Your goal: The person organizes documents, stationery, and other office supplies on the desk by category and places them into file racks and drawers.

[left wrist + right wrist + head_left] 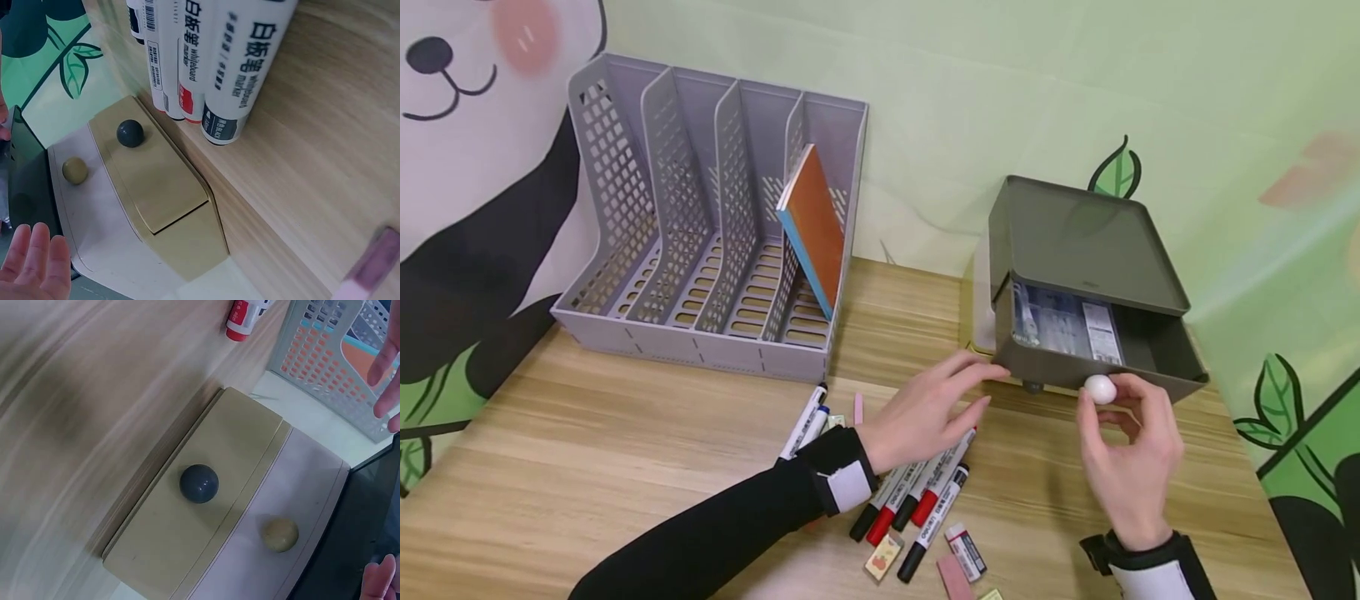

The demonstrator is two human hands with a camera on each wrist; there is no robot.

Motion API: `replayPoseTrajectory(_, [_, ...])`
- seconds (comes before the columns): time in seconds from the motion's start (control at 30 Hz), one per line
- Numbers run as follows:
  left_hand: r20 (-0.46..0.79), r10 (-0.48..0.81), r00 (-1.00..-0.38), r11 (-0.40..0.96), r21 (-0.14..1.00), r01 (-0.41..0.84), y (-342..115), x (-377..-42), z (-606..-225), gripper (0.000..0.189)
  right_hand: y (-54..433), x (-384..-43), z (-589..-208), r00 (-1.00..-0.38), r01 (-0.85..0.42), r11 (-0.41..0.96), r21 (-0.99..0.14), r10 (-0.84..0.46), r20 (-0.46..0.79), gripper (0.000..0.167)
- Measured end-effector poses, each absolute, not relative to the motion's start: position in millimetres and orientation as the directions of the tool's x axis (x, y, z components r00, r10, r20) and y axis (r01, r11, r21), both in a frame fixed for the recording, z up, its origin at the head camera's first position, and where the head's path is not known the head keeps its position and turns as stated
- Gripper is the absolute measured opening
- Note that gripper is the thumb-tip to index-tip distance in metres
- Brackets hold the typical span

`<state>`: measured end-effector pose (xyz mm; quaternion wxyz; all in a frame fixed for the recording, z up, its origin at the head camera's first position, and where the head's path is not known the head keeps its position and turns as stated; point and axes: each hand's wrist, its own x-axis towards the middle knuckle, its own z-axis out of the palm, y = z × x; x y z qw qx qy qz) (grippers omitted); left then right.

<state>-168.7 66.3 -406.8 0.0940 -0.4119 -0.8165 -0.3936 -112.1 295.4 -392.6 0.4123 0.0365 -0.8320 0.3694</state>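
Observation:
My right hand (1131, 454) pinches the round white knob (1100, 389) of the top dark grey drawer (1052, 365) between thumb and index finger. The drawer is pulled partway out of its desktop cabinet (1090, 242). Inside it lie clear packs of pens (1056, 321) and a slim white labelled box (1101, 332). My left hand (925, 412) hovers at the drawer's left front corner with fingers extended, holding nothing. In the right wrist view, the beige drawer (187, 550) with a dark knob (199, 483) and the pale drawer with a beige knob (280, 534) appear closed.
Several whiteboard markers (934, 521) lie under and beside my left forearm. Erasers (966, 552) sit near the front. A grey file rack (692, 346) stands at the back left, with an orange notebook (816, 225) leaning in its right slot. Patterned cloth hangs behind.

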Motion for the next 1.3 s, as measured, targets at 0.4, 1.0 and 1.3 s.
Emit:
replayPoseTrajectory(0.4, [0.4,0.587,-0.704,0.374,0.637,0.674,74.1,-178.4,-403.0,0.045,295.4,-130.5,-387.9,-0.686,-0.318,0.746,-0.586,0.245,0.685,0.033])
replayPoseTrajectory(1.0, [0.341,0.547,-0.764,0.45,0.65,0.612,90.3,-209.7,-400.0,0.053,300.1,-175.2,-388.5,-0.7,-0.291,0.71,-0.641,0.298,0.649,0.031])
replayPoseTrajectory(1.3, [0.266,0.533,-0.803,0.509,0.658,0.555,95.5,-219.5,-403.4,0.054,298.3,-181.8,-386.3,-0.697,-0.277,0.71,-0.647,0.315,0.644,0.03])
